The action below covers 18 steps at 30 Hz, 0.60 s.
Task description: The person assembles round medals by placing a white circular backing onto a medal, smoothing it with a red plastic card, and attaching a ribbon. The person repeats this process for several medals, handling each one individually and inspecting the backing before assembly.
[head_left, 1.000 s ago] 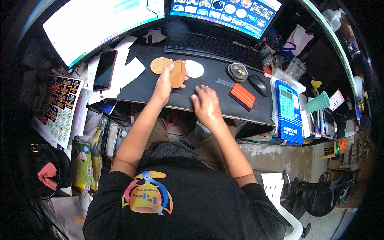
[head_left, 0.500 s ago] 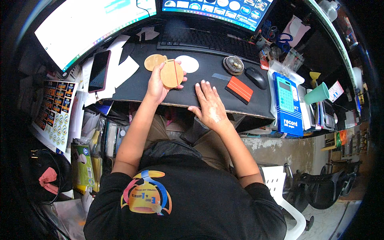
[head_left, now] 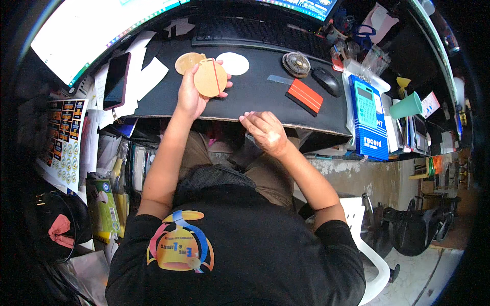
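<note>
My left hand (head_left: pixel 191 96) grips a round gold-coloured medal (head_left: pixel 206 84) above the desk, its flat face turned up. A thin red strip runs down that face, and a small loop tops it. My right hand (head_left: pixel 265 131) is closed at the desk's front edge, fingers curled and pressed together; whatever they hold, if anything, is hidden. Behind the held medal lie another gold-coloured medal (head_left: pixel 188 63) and a white disc (head_left: pixel 235 64). To the right are a red squeegee card (head_left: pixel 306 95) with a black edge and a small translucent strip (head_left: pixel 280 79).
A round dark ornate object (head_left: pixel 296 65) and a black mouse (head_left: pixel 326 81) sit at the right, beneath the keyboard (head_left: pixel 255 35). Papers and a phone (head_left: pixel 117 81) lie left. A teal calculator (head_left: pixel 365 106) rests on a blue record book (head_left: pixel 371 137), near a green cup (head_left: pixel 407 106).
My right hand has gone from lying flat on the desk to curled at its front edge. The left hand still holds the medal. The whole view has shifted slightly.
</note>
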Tool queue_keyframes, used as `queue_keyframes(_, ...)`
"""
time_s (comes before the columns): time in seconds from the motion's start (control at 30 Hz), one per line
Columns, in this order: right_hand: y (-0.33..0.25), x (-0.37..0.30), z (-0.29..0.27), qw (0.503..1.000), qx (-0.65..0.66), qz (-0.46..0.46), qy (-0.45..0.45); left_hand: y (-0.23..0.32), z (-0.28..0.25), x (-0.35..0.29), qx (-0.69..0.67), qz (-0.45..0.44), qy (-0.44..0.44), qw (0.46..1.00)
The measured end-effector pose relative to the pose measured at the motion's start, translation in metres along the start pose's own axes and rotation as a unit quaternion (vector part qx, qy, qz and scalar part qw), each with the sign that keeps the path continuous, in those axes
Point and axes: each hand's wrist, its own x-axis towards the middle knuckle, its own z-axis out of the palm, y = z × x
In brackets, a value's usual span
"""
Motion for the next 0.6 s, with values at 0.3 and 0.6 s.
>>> queue_keyframes(0.3,-0.009,-0.082,0.010,0.984,0.013,0.075,-0.158,0.001,0.002,0.000,0.034,0.007,-0.018,0.999)
queue_keyframes(0.6,0.026,-0.080,0.041,0.939,-0.122,0.152,-0.285,0.005,0.000,-0.003,0.031,-0.039,-0.040,0.998)
